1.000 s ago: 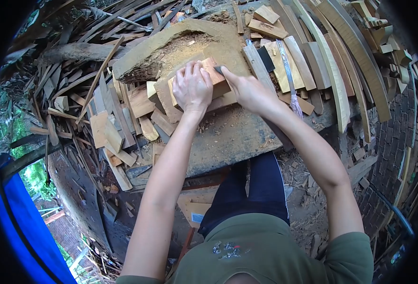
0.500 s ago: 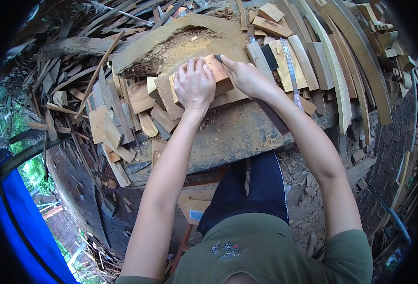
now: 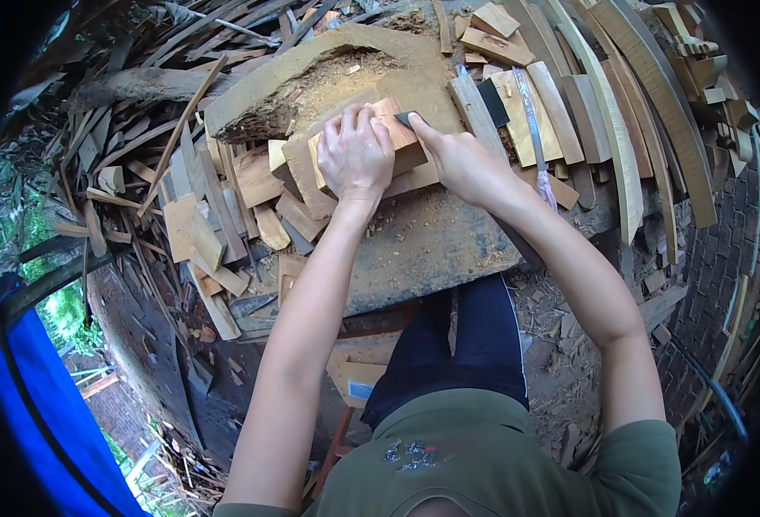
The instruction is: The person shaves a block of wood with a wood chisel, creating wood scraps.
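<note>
Evidently, wooden block [image 3: 407,148] beneath left hand [image 3: 356,157]

Curved slats [image 3: 655,108]: 2 o'clock, side by side, bowed
Short blocks [image 3: 496,47]: 1 o'clock, near the top edge
Black flat piece [image 3: 493,103]: 1 o'clock, beside a pale board [image 3: 519,129]
Long narrow strip [image 3: 530,116]: between 1 and 2 o'clock, across that board, its lower end wrapped in pale material
Scrap heap [image 3: 104,138]: 10 o'clock, mixed offcuts, loosely piled
Blue sheet [image 3: 48,414]: 8 o'clock, a dark line crossing it
Greenery [image 3: 63,314]: 9 o'clock, bright
Brick paving [image 3: 720,250]: 3 o'clock
Blue hose [image 3: 716,388]: 4 o'clock
</note>
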`<state>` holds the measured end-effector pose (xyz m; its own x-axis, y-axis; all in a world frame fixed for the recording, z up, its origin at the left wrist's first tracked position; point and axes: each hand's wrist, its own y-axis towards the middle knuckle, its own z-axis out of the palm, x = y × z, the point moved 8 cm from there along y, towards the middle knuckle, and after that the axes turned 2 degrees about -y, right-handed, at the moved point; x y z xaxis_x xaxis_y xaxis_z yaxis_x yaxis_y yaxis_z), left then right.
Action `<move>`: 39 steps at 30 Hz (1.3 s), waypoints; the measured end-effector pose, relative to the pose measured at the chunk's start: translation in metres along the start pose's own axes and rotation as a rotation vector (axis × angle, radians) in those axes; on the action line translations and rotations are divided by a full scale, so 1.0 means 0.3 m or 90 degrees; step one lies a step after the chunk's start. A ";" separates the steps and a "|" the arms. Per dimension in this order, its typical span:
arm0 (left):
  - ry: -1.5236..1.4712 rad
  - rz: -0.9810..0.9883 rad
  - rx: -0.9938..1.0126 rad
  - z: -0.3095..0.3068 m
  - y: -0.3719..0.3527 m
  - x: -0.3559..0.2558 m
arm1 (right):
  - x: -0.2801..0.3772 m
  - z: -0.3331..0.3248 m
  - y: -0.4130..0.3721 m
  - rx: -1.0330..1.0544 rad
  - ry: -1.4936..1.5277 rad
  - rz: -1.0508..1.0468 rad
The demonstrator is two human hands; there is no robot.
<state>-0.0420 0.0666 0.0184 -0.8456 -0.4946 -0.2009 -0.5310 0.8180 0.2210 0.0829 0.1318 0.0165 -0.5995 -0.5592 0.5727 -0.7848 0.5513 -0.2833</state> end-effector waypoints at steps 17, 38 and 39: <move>-0.011 0.013 -0.027 -0.003 -0.003 0.000 | -0.001 -0.021 0.100 0.133 0.137 0.113; 0.011 0.009 0.020 0.010 -0.004 0.003 | -0.078 0.059 -0.040 -0.037 0.347 0.036; 0.012 0.014 0.017 0.006 0.000 -0.003 | -0.080 0.059 0.019 -0.026 0.337 0.036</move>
<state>-0.0413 0.0675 0.0167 -0.8582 -0.4812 -0.1787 -0.5105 0.8364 0.1994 0.0900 0.1374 -0.0125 -0.4702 -0.1447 0.8706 -0.7406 0.6013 -0.3000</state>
